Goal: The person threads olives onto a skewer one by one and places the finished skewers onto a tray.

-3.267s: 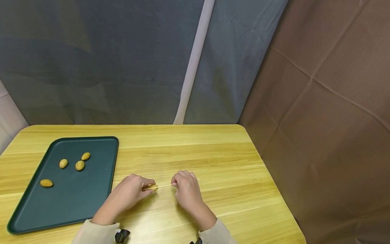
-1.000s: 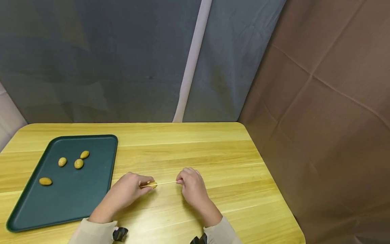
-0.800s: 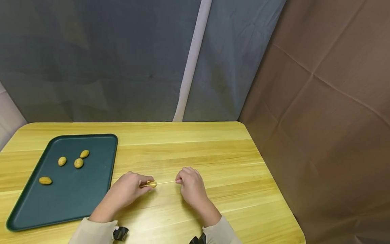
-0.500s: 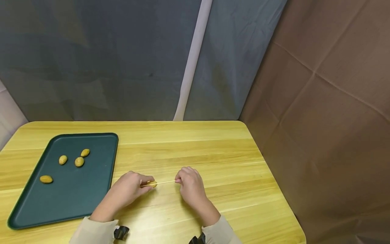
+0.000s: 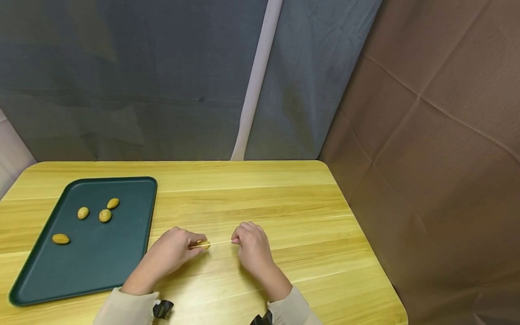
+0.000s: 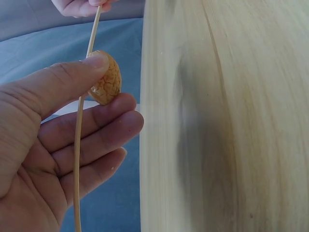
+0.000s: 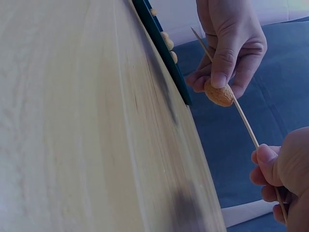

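Note:
My left hand [image 5: 172, 253] pinches a wrinkled, tan-orange oval, nut-like piece [image 6: 110, 79] between thumb and fingers. A thin wooden skewer [image 7: 246, 121] runs across this hand under the thumb, close along the piece's side; whether it pierces the piece I cannot tell. Its pointed tip sticks out past the left hand in the right wrist view. With thumb and curled fingers, my right hand [image 5: 253, 250] grips the skewer's other portion, a short span away from the piece. Both hands are above the table's near half in the head view.
On the left of the wooden table [image 5: 284, 198] lies a dark green tray [image 5: 89, 262]. Several similar tan pieces sit on it, among them a round one [image 5: 104, 215] and a longer one [image 5: 61, 239]. Grey and brown cloth hangs behind and to the right.
Over the last second my right hand has shifted slightly left along with the skewer's line, nearer the left hand. The left hand stays almost still, holding the same piece.

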### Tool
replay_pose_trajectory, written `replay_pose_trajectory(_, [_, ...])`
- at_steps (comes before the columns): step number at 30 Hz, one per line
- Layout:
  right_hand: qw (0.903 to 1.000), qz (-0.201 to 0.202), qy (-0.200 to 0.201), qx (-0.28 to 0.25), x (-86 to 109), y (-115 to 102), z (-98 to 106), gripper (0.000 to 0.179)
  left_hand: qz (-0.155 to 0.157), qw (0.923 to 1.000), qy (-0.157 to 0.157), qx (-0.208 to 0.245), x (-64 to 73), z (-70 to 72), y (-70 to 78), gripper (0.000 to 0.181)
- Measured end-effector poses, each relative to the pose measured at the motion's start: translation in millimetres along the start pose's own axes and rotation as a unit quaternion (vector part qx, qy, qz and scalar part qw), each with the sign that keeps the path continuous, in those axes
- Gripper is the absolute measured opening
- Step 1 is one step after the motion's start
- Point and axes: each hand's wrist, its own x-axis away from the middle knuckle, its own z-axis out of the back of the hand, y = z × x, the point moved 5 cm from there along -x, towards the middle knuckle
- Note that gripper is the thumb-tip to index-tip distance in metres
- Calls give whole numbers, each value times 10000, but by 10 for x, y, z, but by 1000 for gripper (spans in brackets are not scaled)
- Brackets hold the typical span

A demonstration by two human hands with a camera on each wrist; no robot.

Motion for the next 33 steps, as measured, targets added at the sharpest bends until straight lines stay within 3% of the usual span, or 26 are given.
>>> replay_pose_trajectory(8, [9999, -51, -101, 85, -23, -24, -20, 12, -184, 9998, 60, 5, -19, 22, 9, 13])
replay_pose_trajectory(25, [9997, -34, -208, 95, -18, -67, -49, 14, 15, 9996, -168, 211, -32, -14, 10, 18])
replay_pose_trajectory(33, [9998, 38, -144, 90, -15, -84, -69, 16, -66, 9994, -210, 277, -37, -26, 19, 15])
